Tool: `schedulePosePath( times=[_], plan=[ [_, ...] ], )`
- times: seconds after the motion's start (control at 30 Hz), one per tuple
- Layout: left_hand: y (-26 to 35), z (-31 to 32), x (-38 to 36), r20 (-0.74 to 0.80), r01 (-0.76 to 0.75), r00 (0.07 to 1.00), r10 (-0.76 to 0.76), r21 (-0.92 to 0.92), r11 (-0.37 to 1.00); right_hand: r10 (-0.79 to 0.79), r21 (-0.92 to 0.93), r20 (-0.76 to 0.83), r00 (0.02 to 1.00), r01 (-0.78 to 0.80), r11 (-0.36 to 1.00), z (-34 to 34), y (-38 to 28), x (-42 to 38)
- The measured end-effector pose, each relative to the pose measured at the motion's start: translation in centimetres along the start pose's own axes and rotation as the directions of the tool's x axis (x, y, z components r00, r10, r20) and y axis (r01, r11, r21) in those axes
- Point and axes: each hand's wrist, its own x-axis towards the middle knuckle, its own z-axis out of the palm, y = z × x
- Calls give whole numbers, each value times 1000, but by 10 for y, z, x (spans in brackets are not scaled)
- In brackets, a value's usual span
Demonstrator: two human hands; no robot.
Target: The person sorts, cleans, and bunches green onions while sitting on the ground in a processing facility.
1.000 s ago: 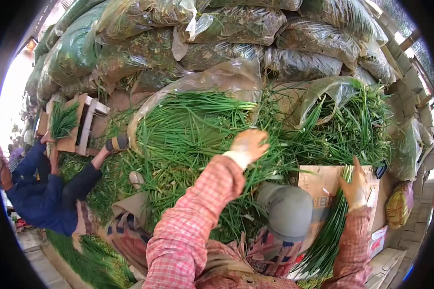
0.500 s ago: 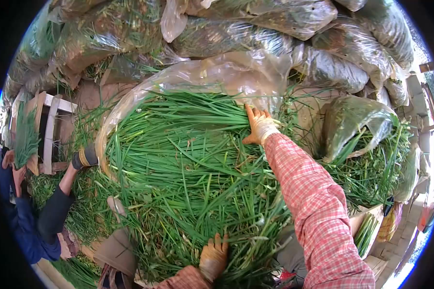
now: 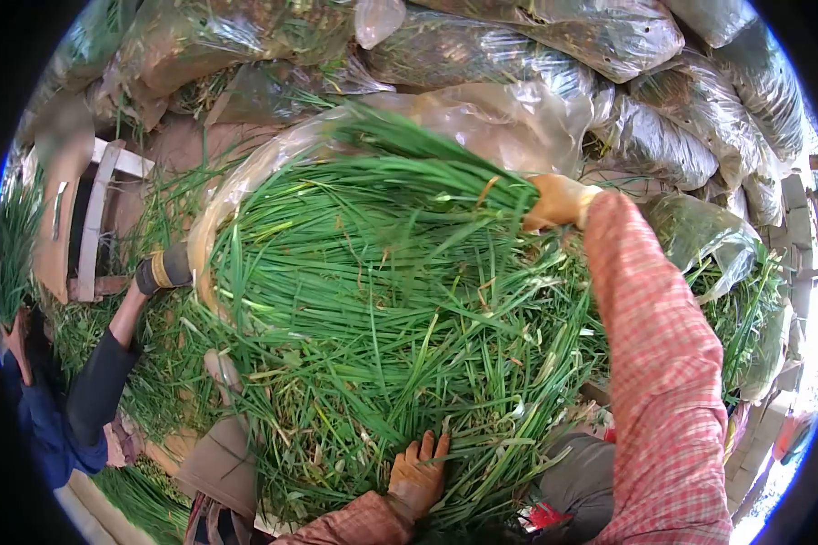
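A wide heap of long, flat green chives (image 3: 327,272) lies in front of me, partly inside a large clear plastic bag (image 3: 518,118). At the heap's far right, my right hand (image 3: 557,202), in an orange-tan glove, is closed round the ends of a bunch of chives (image 3: 427,150). That bunch is raised a little, its tips pointing left and blurred by motion. Close to my body, my left hand (image 3: 416,479), gloved alike, rests on loose stalks at the heap's near edge. Its fingers are stretched out and nothing shows in its grasp.
Filled plastic sacks (image 3: 482,54) are stacked along the back. Another open bag (image 3: 704,236) of greens stands on the right. At the left, a co-worker's sleeve (image 3: 104,381) and hand are near a wooden stool (image 3: 91,227). A cloth-covered leg (image 3: 223,463) is at lower left.
My right hand has closed on a bunch of chives, lifting it and moving right. My left hand stays on the near edge, shifted slightly right in view.
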Motion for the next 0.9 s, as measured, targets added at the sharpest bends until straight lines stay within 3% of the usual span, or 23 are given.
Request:
schedulePosePath(
  times=[0.1,0.13,0.17,0.23,0.27,0.3,0.37,0.4,0.43,0.47,0.5,0.53,0.57,0.63,0.67,0.7,0.8,0.83,0.87,0.9],
  plan=[
    [-2,-3,1,22,21,1000,-20,-39,999,-211,424,117,970,143,894,4,-10,-49],
    [0,-9,2,42,27,999,-25,-59,998,-52,383,162,985,-15,924,26,-2,-56],
    [0,-15,1,71,33,997,-29,-53,998,183,17,239,954,-192,981,41,-9,-61],
    [-7,-23,0,60,-5,998,12,-118,993,353,-266,167,921,-303,915,91,16,-58],
    [-14,-24,-1,55,-18,998,26,-146,989,61,-363,209,976,20,932,95,20,-63],
    [-24,-23,-3,65,-12,998,21,-139,990,-225,-439,282,933,334,834,96,28,-70],
    [-44,-53,-7,-84,-42,996,21,-251,967,-427,-318,177,887,462,828,85,11,-107],
    [-44,-79,-14,-269,-42,962,-51,-328,944,-520,-271,121,846,532,802,79,2,-126],
    [-40,-105,-21,-339,-35,932,-128,-436,899,-265,-37,32,964,266,963,74,-21,-150],
    [-36,-123,-32,-398,-41,893,-211,-538,842,20,217,14,1000,-23,976,69,-45,-177],
    [-35,-129,-37,-381,-153,889,-254,-769,621,-80,242,-37,996,87,966,63,-67,-207],
    [-34,-132,-41,-358,-260,891,-281,-907,331,22,527,24,999,-31,849,60,-92,-238],
    [-27,-136,-50,-309,-326,911,-274,-945,-18,-325,336,-128,937,349,875,65,-90,-252],
    [-24,-140,-69,-336,-391,902,-270,-902,-185,-554,363,-151,819,567,740,73,-113,-289],
    [-19,-142,-81,-359,-428,890,-281,-870,-244,-462,608,-66,885,403,684,78,-141,-320],
    [-7,-152,-101,-424,-515,820,-384,-839,-173,-446,698,-64,893,360,619,91,-149,-336],
    [1,-174,-161,-598,-711,488,-635,-695,108,-503,669,-94,859,429,607,126,-170,-373],
    [-1,-184,-180,-652,-742,378,-658,-638,206,-544,709,-76,836,428,560,143,-172,-377],
    [-5,-196,-198,-697,-757,263,-667,-578,305,-522,671,-90,848,439,598,156,-176,-388],
    [-3,-210,-217,-732,-743,255,-632,-566,356,-503,628,-108,857,451,634,167,-181,-399]
  ],
)
